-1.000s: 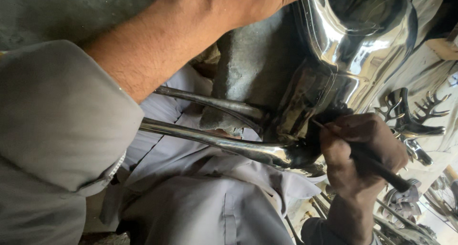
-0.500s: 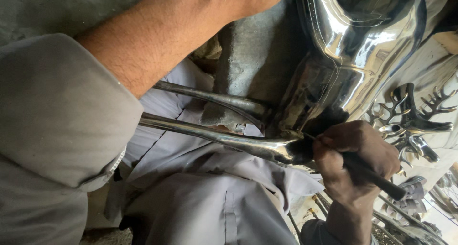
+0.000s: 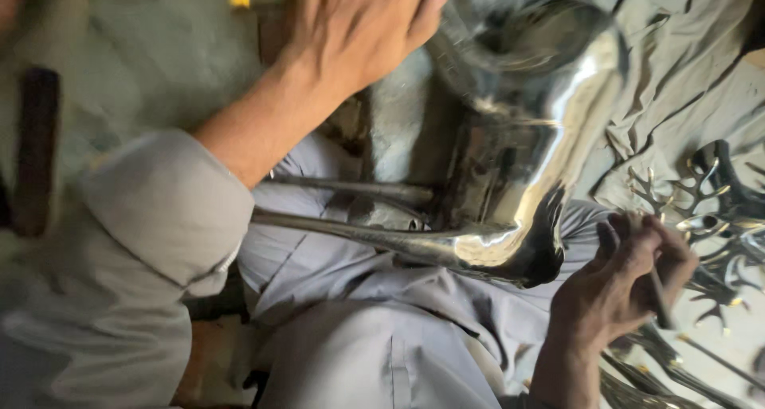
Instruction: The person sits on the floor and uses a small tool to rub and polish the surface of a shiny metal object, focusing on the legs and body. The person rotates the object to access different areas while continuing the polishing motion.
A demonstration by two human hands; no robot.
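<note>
A large shiny chrome metal piece (image 3: 542,122) with two long legs (image 3: 358,234) lies across my lap. My left hand (image 3: 358,31) rests on its upper edge at the top of the view, fingers spread over the metal. My right hand (image 3: 629,285) is at the lower right, just off the piece's dark lower end, closed around a thin dark tool (image 3: 660,301) that points down to the right. The frame is blurred.
Grey trousers (image 3: 358,353) fill the lower middle. Wrinkled grey cloth (image 3: 669,82) covers the right side. Several shiny branch-shaped metal ornaments (image 3: 709,210) lie at the right edge. A dark vertical bar (image 3: 36,150) stands at the far left.
The view has shifted down, so my whole left hand now shows. My right hand with the tool has pulled away from the chrome piece, toward the right.
</note>
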